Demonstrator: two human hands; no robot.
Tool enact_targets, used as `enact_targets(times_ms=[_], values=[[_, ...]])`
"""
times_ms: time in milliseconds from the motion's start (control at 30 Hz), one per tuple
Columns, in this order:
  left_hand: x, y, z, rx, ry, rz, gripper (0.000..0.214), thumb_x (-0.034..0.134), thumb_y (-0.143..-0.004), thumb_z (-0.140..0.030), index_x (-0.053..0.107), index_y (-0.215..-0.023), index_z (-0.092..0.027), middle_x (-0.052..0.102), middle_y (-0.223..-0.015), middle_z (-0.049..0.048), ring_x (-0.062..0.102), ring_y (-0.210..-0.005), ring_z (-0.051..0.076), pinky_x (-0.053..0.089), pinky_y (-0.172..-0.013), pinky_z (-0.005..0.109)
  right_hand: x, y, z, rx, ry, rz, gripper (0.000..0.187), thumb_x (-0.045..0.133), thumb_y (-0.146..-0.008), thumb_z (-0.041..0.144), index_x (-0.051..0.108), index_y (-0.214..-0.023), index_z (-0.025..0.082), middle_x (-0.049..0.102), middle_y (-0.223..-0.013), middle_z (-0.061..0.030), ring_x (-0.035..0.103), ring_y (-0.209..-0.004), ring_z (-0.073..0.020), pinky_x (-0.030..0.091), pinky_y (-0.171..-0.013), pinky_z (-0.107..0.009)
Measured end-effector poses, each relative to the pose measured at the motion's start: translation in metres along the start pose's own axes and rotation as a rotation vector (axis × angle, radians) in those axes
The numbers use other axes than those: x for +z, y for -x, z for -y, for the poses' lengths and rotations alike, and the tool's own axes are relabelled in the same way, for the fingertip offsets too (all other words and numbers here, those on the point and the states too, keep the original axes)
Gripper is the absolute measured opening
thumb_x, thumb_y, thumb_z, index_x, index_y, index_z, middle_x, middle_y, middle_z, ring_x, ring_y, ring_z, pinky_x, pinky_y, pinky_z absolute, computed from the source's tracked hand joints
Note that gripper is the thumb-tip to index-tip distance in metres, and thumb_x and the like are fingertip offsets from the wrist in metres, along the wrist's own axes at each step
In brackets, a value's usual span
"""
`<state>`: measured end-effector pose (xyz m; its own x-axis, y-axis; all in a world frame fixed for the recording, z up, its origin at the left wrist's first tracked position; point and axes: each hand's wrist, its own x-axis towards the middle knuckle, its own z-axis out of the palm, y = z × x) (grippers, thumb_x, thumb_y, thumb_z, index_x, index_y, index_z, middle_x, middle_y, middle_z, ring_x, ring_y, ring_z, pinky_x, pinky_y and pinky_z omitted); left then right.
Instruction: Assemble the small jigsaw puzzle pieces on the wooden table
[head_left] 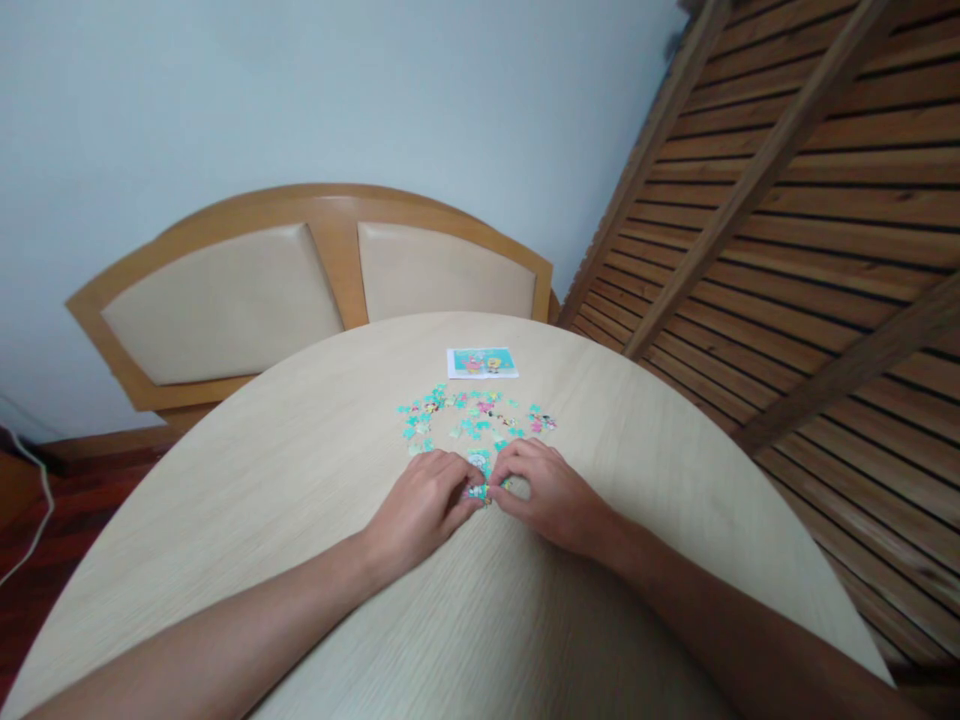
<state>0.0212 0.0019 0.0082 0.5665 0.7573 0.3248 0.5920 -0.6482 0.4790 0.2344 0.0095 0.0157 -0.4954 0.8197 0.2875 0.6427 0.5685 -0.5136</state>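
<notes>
Close together near the middle of the round table (360, 420), both my hands are closed on small turquoise jigsaw puzzle pieces (478, 491). My left hand (429, 492) pinches them from the left with thumb and fingers. From the right, my right hand (547, 490) grips at the same spot with its fingertips. Just beyond the fingertips lies a small turquoise patch of puzzle (478, 460) with a pale figure on it. Many loose puzzle pieces (474, 428), turquoise, pink and yellow, are scattered past my hands. My fingers partly hide what they hold.
A picture card (484, 363) with cartoon figures on turquoise lies behind the loose pieces. Against the far edge of the table stands a padded wooden bench back (337, 250). Slatted wooden panelling (787, 250) rises at the right, and a white cable (46, 490) hangs at the left.
</notes>
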Motion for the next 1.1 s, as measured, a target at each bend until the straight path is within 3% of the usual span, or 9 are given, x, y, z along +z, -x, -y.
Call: enact_targets(times_ms=[367, 600, 933, 1100], values=[[-0.003, 0.001, -0.004, -0.02, -0.058, 0.02, 0.009, 0.068, -0.091, -0.027, 0.065, -0.099, -0.023, 0.071, -0.096, 0.0028, 0.064, -0.095, 0.025, 0.048, -0.084, 0.04, -0.006, 0.0, -0.003, 0.005, 0.023, 0.013, 0.003, 0.072, -0.084, 0.02, 0.071, -0.083, 0.023, 0.07, -0.095, -0.0032, 0.063, -0.098, -0.0221, 0.045, -0.09, -0.039], [-0.006, 0.004, -0.01, 0.101, -0.105, 0.08, 0.017, 0.056, -0.099, -0.026, 0.069, -0.109, -0.025, 0.07, -0.107, 0.0047, 0.064, -0.101, 0.024, 0.048, -0.09, 0.04, -0.016, 0.002, -0.011, 0.058, 0.094, 0.04, 0.018, 0.074, -0.079, 0.021, 0.07, -0.097, 0.021, 0.071, -0.105, -0.0059, 0.062, -0.107, -0.0258, 0.044, -0.099, -0.045], [-0.011, 0.004, -0.015, 0.247, -0.099, 0.15, 0.018, 0.055, -0.098, -0.028, 0.072, -0.102, -0.025, 0.07, -0.102, 0.004, 0.066, -0.096, 0.021, 0.05, -0.087, 0.038, -0.013, 0.003, -0.021, 0.022, 0.002, 0.046, 0.01, 0.072, -0.08, 0.016, 0.067, -0.088, 0.021, 0.07, -0.099, -0.0036, 0.063, -0.101, -0.022, 0.045, -0.097, -0.041], [-0.009, 0.002, -0.008, 0.175, -0.114, 0.056, 0.025, 0.056, -0.095, -0.026, 0.069, -0.117, -0.023, 0.07, -0.116, 0.0074, 0.064, -0.109, 0.025, 0.051, -0.096, 0.042, -0.012, 0.004, -0.017, 0.109, 0.062, 0.027, 0.017, 0.077, -0.076, 0.021, 0.067, -0.089, 0.021, 0.069, -0.102, -0.0051, 0.061, -0.104, -0.0251, 0.044, -0.098, -0.044]])
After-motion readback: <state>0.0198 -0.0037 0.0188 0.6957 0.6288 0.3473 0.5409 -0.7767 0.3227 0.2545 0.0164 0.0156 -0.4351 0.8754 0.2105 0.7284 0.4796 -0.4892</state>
